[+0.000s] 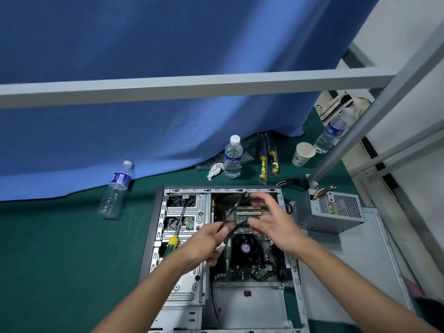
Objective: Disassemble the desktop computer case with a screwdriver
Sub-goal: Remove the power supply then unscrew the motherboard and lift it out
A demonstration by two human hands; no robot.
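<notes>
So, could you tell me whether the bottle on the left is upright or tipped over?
Tipped over: the left bottle lies on its side on the green mat, cap pointing toward the blue curtain.

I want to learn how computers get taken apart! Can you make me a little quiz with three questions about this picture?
1. True or false: the screwdriver with the yellow and green handle is in one of the hands.
2. How many water bottles are on the green table? A) one B) three C) five
3. Fill in: the grey power supply box sits ______ the open computer case.

Key
1. False. It lies on the case's metal drive cage, and the left hand holds a thin black cable instead; the right hand is beside it.
2. B: one lying down, two standing.
3. Outside, on its right.
</notes>
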